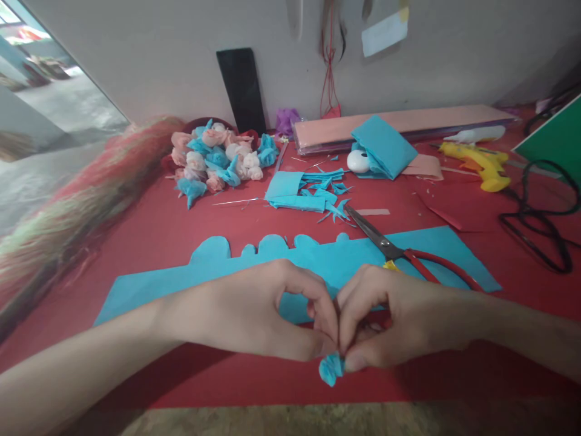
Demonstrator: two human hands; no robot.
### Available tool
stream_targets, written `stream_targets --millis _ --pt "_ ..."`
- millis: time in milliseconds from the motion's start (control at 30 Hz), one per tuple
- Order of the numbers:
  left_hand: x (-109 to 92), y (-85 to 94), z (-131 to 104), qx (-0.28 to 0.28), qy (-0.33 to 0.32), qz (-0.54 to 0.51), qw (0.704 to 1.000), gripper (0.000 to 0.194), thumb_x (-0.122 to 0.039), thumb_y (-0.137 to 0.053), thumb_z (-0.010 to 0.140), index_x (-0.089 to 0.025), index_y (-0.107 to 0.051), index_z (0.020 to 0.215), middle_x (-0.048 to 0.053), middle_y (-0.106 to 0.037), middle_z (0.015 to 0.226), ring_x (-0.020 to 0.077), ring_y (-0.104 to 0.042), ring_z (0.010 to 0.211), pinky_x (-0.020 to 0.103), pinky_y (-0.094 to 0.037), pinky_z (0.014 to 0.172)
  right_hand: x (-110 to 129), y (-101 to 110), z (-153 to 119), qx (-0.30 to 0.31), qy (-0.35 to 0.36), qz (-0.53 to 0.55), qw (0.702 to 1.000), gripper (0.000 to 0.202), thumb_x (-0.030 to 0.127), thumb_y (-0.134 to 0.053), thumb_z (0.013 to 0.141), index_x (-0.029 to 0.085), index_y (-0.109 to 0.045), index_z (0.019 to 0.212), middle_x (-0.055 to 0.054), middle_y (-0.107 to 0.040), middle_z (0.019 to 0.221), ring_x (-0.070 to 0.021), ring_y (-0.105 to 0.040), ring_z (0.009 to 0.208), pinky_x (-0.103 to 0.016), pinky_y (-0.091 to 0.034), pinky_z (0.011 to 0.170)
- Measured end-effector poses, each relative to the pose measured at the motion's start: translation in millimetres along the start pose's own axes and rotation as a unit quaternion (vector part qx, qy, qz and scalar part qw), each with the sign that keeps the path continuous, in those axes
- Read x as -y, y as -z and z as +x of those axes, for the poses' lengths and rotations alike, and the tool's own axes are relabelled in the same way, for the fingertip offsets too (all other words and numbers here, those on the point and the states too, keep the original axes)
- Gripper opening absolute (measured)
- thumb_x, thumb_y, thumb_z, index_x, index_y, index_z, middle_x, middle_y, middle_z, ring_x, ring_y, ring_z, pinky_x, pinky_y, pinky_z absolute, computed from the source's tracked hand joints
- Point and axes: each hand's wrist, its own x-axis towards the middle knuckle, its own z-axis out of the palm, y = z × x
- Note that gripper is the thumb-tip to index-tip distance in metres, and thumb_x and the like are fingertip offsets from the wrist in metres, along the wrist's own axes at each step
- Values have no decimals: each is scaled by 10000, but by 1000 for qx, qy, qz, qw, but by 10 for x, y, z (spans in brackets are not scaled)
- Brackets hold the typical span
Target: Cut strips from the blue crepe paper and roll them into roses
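Note:
A small blue crepe paper flower point(331, 369) is pinched between the fingertips of both hands, near the table's front edge. My left hand point(281, 315) is closed on its left side, thumb and fingers together. My right hand point(381, 321) grips it from the right, the fingertips of both hands touching. Behind the hands lies a long blue paper strip point(154, 290) with rounded shapes along its far edge. Open-bladed or not I cannot tell, but red-handled scissors point(385, 245) rest on the strip's right part. Part of their handles is behind my right hand.
Pink, white and blue paper flowers point(218, 157) are heaped at the back left. Cut blue paper pieces point(295, 191) lie mid-table. A folded blue sheet point(385, 145), a yellow glue gun point(481, 163) and its black cord point(521, 224) are at right. A dark phone-like slab point(242, 91) leans on the wall.

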Motion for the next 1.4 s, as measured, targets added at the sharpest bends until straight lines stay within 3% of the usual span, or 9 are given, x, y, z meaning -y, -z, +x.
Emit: stream_targets --millis 133,267,367,500,700,900,1400 --pt "12 -8 -10 -17 -26 -7 999 121 -42 -597 749 -140 -661 782 -16 -683 791 95 -609 727 172 -484 683 -37 16 8 3 15 8 1000 159 283 -756 717 139 -758 785 36 -550 543 -62 -448 502 -184 -350 461" --pt "10 -16 -3 -31 -71 -19 997 30 -111 -662 784 -117 -688 798 13 -684 795 106 -615 746 185 -500 709 -49 27 8 10 7 28 1000 143 261 -769 701 126 -747 745 28 -542 575 -71 -470 541 -189 -370 487" --pt "-16 -12 -3 -12 -132 -7 991 88 -106 -659 807 -82 -726 859 60 -689 835 119 -616 803 176 -507 757 -34 28 4 34 -21 68 997 82 196 -737 721 117 -744 744 10 -591 642 -73 -505 583 -177 -392 505" --pt "-68 -6 -15 21 -183 32 982 150 -51 -593 836 -35 -737 873 105 -681 879 123 -622 840 151 -501 809 -9 21 6 61 -27 99 993 81 138 -667 761 112 -742 751 38 -565 590 -49 -480 532 -152 -411 499" --pt "-62 -10 -8 41 -188 74 978 144 -69 -597 837 -10 -719 887 119 -698 848 144 -607 835 180 -493 813 37 -5 46 87 -20 128 988 99 40 -644 763 73 -701 688 32 -560 636 -45 -507 601 -156 -431 614" --pt "-29 -24 11 48 -198 72 976 86 -59 -641 807 -11 -701 845 111 -678 798 145 -583 806 193 -476 774 -28 -34 64 99 40 159 981 63 21 -667 754 59 -702 719 37 -543 639 -42 -502 618 -133 -410 614" --pt "27 -25 52 85 -201 96 971 88 -80 -645 820 -13 -702 824 91 -654 749 130 -558 768 170 -455 701 -35 -39 80 114 5 160 980 101 11 -671 744 48 -735 813 6 -633 651 -60 -552 647 -144 -452 678"
